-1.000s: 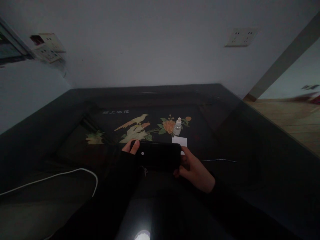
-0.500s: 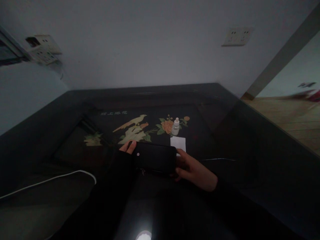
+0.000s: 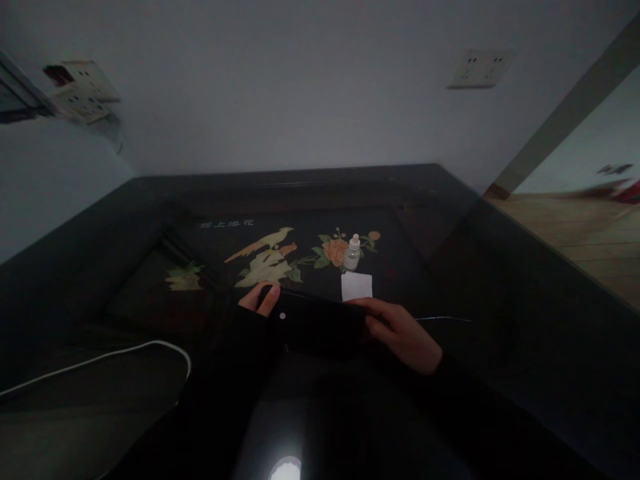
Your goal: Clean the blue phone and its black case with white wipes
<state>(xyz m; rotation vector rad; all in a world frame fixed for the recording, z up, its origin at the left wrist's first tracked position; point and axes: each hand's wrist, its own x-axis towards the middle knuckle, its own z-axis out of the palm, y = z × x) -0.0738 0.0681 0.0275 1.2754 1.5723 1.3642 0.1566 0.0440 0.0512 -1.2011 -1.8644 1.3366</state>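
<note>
I hold a black phone [image 3: 317,323] sideways over the dark table [image 3: 500,280], its back with a small light dot facing me. My left hand [image 3: 260,299] grips its left end, fingers curled round the edge, the sleeve covering most of the hand. At the right end my right hand [image 3: 400,330] is closed on the phone, fingers wrapped over its top edge. Just beyond the phone lie a small white square [image 3: 357,286] and a small clear dropper bottle [image 3: 353,253] with a white cap, standing upright.
The tabletop is glossy black with a painted bird and flowers [image 3: 280,257]. A white cable [image 3: 100,357] loops at the left and a thin cable [image 3: 445,319] runs right of my right hand. Wall sockets [image 3: 479,67] sit above; a doorway with wooden floor [image 3: 590,233] opens at the right.
The phone has tilted flatter, its top edge tipping away, and my right hand has shifted over its top edge. The white square shows more fully.
</note>
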